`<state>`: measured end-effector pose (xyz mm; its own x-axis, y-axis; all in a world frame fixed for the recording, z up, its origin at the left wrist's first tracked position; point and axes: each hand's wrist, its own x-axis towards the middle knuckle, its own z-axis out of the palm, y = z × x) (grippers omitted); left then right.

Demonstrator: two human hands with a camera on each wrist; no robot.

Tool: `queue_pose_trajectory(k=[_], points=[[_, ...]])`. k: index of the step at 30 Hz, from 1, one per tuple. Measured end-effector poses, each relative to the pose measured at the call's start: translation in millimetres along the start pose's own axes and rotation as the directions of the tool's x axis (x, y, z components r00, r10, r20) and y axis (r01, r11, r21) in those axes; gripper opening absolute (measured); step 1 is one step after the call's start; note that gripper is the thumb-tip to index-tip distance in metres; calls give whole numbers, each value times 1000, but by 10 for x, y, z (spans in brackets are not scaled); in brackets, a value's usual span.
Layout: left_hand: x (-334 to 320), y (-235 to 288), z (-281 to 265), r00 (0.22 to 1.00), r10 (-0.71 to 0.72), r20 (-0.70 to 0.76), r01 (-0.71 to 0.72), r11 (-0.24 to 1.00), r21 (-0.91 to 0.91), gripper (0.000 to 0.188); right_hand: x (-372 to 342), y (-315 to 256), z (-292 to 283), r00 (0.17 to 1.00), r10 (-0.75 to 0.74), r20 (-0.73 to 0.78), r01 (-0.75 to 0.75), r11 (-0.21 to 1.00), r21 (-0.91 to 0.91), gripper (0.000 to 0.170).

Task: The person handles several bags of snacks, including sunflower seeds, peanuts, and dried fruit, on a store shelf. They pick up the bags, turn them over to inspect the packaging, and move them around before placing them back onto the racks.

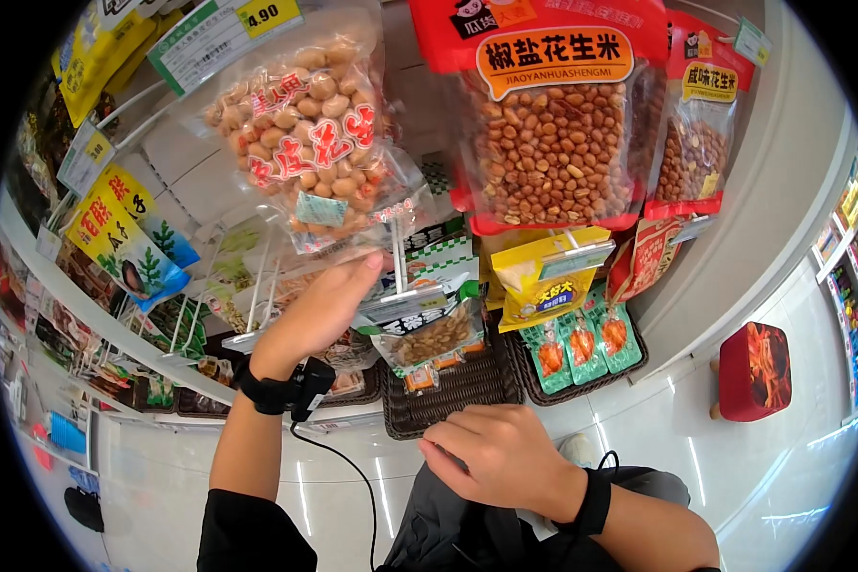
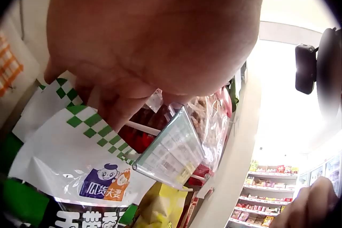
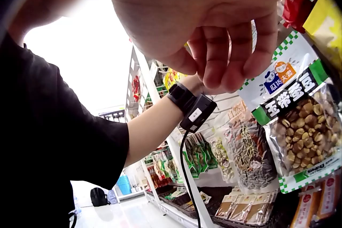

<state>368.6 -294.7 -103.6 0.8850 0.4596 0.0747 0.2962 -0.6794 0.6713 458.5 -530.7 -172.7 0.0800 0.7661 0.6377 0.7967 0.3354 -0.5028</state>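
My left hand (image 1: 324,310) reaches in among the hanging snack bags, just under a large clear bag of peanuts (image 1: 305,124). In the left wrist view its fingers (image 2: 118,111) pass down at the green-checked top of a white bag of broad beans (image 2: 80,158), whose header hides the fingertips. I cannot tell whether they grip that bag. The same broad bean bag (image 3: 304,126) hangs in full sight in the right wrist view. My right hand (image 1: 496,453) hovers low in front of the body, fingers loosely curled, holding nothing.
A red bag of peanuts (image 1: 558,133) hangs at upper right, with a yellow bag (image 1: 548,281) below it. Metal hooks with price tags (image 1: 224,38) stick out from the rack. Under the hooks stand a brown woven basket (image 1: 458,396) and green packets (image 1: 582,343). A red stool (image 1: 755,370) stands at right.
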Motion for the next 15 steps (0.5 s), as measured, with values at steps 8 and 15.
queue_pose_trajectory(k=[8, 15], points=[[-320, 36, -82, 983, 180, 21, -179, 944, 279, 51, 11, -22, -33, 1000, 9, 20, -9, 1000, -2, 14], [-806, 328, -703, 986, 47, 162, -112, 900, 422, 31, -27, 32, 38, 999, 6, 36, -6, 1000, 13, 12]])
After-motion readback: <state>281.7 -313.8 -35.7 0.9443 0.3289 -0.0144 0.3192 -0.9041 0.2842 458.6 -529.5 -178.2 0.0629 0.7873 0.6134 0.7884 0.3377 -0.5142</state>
